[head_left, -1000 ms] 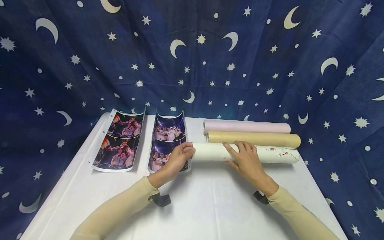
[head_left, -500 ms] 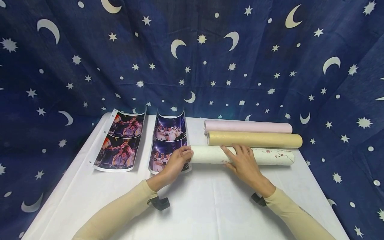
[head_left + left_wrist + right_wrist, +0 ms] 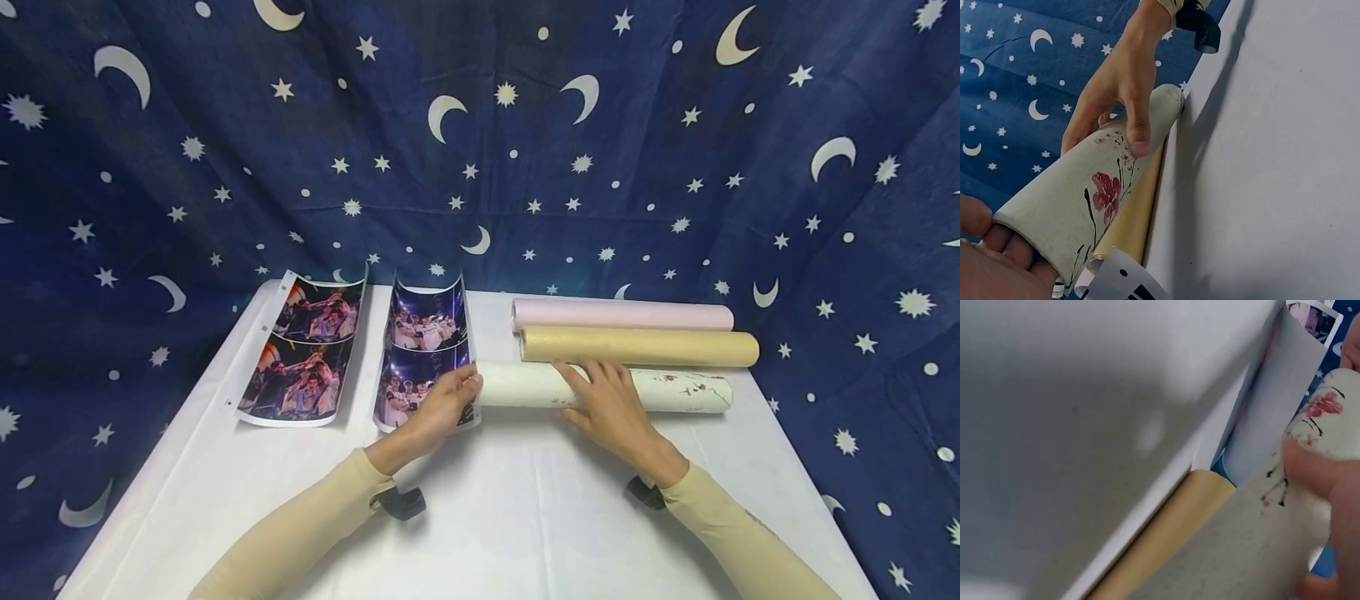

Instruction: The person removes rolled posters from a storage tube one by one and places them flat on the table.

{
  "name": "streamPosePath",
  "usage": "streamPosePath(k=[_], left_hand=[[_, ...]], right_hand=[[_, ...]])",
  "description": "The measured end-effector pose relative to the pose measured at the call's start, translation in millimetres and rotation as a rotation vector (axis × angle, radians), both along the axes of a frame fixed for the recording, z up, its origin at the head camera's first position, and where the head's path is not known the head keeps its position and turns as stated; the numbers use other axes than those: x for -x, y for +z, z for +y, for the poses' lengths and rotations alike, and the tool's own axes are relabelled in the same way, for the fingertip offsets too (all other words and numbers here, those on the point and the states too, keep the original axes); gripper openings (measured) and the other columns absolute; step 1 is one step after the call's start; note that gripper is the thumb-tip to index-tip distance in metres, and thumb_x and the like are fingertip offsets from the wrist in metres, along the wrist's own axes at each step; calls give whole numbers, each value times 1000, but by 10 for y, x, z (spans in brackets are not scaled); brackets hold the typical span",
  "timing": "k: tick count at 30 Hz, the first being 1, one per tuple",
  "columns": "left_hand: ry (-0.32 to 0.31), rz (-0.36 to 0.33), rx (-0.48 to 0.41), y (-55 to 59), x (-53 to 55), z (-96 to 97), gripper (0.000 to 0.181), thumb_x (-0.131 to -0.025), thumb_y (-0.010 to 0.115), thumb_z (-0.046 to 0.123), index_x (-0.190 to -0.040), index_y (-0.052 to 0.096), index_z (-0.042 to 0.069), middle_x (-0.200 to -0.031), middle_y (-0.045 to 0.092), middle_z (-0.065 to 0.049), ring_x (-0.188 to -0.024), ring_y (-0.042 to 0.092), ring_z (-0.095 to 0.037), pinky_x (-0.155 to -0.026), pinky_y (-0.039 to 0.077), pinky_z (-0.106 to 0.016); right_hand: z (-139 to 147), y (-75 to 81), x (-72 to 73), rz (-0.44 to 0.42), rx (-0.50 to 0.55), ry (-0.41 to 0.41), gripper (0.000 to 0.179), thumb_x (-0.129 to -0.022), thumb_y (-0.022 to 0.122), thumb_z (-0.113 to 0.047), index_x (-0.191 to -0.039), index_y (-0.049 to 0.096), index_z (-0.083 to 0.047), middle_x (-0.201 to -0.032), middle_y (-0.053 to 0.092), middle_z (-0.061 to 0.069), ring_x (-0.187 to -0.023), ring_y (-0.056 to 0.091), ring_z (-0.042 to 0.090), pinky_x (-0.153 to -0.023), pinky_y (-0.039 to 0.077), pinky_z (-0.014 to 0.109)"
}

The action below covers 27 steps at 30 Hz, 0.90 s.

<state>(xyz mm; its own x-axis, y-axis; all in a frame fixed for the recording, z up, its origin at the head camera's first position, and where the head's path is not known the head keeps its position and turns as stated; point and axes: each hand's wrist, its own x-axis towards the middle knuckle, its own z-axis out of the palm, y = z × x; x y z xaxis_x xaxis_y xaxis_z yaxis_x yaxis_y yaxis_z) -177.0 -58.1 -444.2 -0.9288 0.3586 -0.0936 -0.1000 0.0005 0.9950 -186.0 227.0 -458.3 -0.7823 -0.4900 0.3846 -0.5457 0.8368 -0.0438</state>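
Note:
A cream wallpaper roll (image 3: 517, 385) with red blossoms and dark stems lies sideways in front of two other rolls. At its left end, my left hand (image 3: 441, 407) pinches the rim; the left wrist view shows several fingers inside the open end (image 3: 1019, 247) and the thumb outside. My right hand (image 3: 617, 410) grips the roll around its middle, fingers over the far side and thumb on the near side. Behind it lie a yellow roll (image 3: 637, 346) and, farther back, a pale pink roll (image 3: 622, 314).
Two curling photo prints lie on the white-covered table (image 3: 480, 517): a reddish stage print (image 3: 307, 350) at the left and a purplish group print (image 3: 426, 325) beside my left hand. A dark blue star-and-moon curtain (image 3: 480, 150) hangs behind the table.
The cream roll has shifted slightly left and toward me with both hands on it, so more of the yellow roll shows. The prints and the other rolls stay in place.

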Motion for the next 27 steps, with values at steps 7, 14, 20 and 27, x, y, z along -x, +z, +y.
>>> streamPosePath(k=[7, 14, 20, 27], left_hand=[[25, -12, -9, -15, 18, -5, 41, -105, 41, 18, -137, 47, -6, -114, 64, -22, -91, 61, -10, -104, 44, -53], [65, -6, -5, -39, 17, -2, 39, -104, 45, 16, -135, 48, -7, -118, 66, -25, -94, 63, -10, -100, 49, -41], [158, 0, 2, -18, 22, -39, 33, -99, 53, 10, -127, 53, -9, -115, 69, -26, -90, 65, -9, -90, 52, -26], [206, -8, 8, 2, 38, -110, 28, -92, 63, 7, -117, 58, -6, -105, 73, -21, -73, 58, -6, -68, 47, -24]], right_hand=[[-79, 107, 112, -160, -1, 72, 76, -86, 62, -64, -147, 43, -23, -139, 55, 10, -127, 52, 37, -105, 37, 60], [-135, 138, 207, -210, 3, 112, 78, -81, 69, -62, -145, 47, -24, -129, 63, 8, -116, 60, 33, -96, 46, 56], [-180, 119, 220, -215, 1, 100, 78, -80, 72, -59, -144, 47, -22, -125, 64, 6, -114, 61, 29, -95, 47, 53], [-203, 133, 176, -201, -10, 85, 78, -81, 71, -59, -143, 48, -17, -128, 62, 7, -119, 58, 31, -97, 45, 54]])
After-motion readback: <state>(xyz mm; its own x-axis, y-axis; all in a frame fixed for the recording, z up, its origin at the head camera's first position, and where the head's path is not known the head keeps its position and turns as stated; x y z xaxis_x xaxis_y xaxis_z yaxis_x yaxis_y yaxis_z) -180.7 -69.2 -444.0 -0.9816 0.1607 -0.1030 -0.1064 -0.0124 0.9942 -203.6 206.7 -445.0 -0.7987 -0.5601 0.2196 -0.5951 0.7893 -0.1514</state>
